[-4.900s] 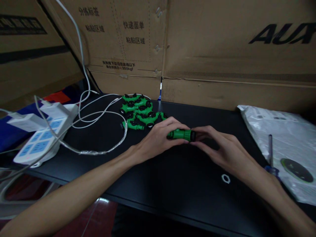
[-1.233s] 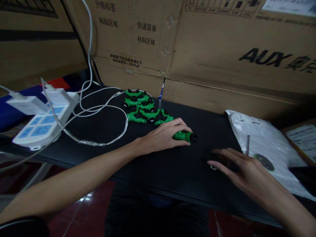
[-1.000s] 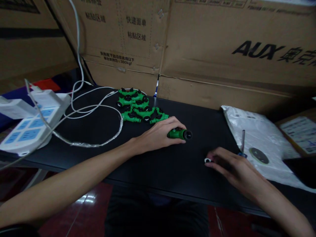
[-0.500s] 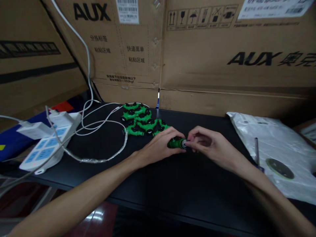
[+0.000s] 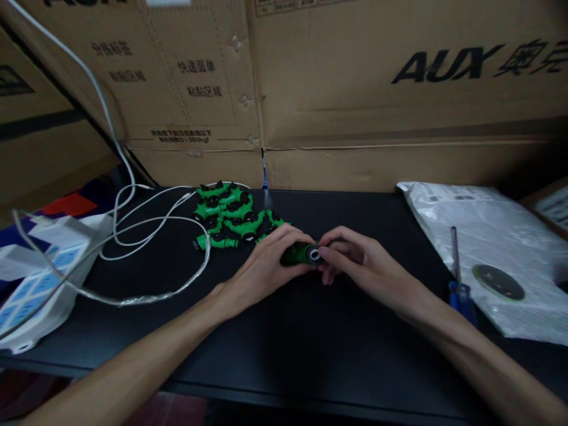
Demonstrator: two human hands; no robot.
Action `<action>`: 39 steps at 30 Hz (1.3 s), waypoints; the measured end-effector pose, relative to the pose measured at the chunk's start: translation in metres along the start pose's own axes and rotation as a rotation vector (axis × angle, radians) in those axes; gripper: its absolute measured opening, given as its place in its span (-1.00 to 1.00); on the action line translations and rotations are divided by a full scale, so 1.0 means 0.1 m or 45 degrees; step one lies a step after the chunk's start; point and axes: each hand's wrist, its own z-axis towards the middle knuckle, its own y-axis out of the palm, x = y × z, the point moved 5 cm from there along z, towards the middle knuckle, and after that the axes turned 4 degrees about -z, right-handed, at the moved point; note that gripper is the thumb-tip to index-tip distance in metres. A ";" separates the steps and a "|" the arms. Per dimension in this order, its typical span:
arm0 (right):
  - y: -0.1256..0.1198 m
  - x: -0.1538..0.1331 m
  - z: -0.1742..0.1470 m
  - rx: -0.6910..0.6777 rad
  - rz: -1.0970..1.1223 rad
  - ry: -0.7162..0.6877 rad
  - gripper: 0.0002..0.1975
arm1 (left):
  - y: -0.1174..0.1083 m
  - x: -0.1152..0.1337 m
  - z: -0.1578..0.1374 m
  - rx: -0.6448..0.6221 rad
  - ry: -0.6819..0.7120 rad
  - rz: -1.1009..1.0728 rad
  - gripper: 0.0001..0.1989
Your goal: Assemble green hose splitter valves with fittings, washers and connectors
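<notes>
My left hand [image 5: 279, 254] is wrapped around a green hose splitter [image 5: 294, 255], its body mostly hidden by the fingers. The splitter's open end faces right and towards me, showing a dark collar with a pale ring inside. At that collar my right hand [image 5: 355, 253] pinches with thumb and fingertips; whether a small part is also between them is hidden. Just behind my left hand lie several more green hose splitters [image 5: 239, 210] with black valve knobs, grouped close together on the black table [image 5: 355, 337].
A white power strip [image 5: 48, 284] with chargers and looping white cables [image 5: 164, 299] occupies the left side. Right of my hands lie a blue-handled screwdriver [image 5: 460, 296] and a white plastic parcel [image 5: 501, 236] bearing a round dark disc [image 5: 497, 281]. Cardboard boxes [image 5: 328, 106] wall off the back.
The view has shifted, so things appear further left. The splitter's open end has turned more towards me, and my right fingertips remain at its collar.
</notes>
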 end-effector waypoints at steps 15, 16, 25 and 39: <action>0.09 -0.03 -0.03 0.145 -0.071 -0.102 -0.80 | -0.01 0.00 -0.03 0.019 0.059 0.054 -0.74; 0.10 -0.03 -0.03 0.147 -0.074 -0.099 -0.81 | -0.01 0.00 -0.03 0.017 0.062 0.065 -0.74; 0.15 -0.05 -0.08 0.174 -0.067 -0.109 -0.81 | -0.01 0.00 -0.06 -0.001 0.057 0.116 -0.73; -0.02 -0.41 -0.22 0.454 -0.886 -0.598 -0.94 | -0.03 0.02 -0.02 0.106 0.012 0.068 -0.73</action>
